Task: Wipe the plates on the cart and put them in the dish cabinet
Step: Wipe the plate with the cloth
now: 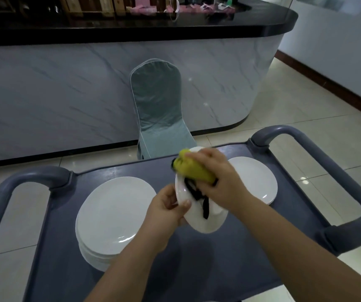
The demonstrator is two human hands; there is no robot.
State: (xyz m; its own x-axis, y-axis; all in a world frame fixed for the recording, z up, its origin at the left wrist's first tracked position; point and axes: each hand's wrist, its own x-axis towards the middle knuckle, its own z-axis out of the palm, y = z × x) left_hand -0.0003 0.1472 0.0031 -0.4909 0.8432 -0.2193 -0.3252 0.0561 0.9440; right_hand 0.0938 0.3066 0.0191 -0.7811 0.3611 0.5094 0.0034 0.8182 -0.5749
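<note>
My left hand [168,209] grips the near-left rim of a white plate [207,221], holding it tilted above the cart [197,269]. Pressed against the plate's upper face is a yellow-green cloth [193,171] with black trim, bunched in my right hand [218,179]. A tall stack of white plates [114,212] rests on the cart's left side. A smaller pile of white plates [255,179] lies on the cart's right side, partly hidden by my right hand.
The grey cart has looped handles at the left [7,192] and right [332,166]. A chair in a teal cover [157,105] stands just beyond the cart, against a marble-faced counter [66,94] with a black top. Tiled floor opens to the right.
</note>
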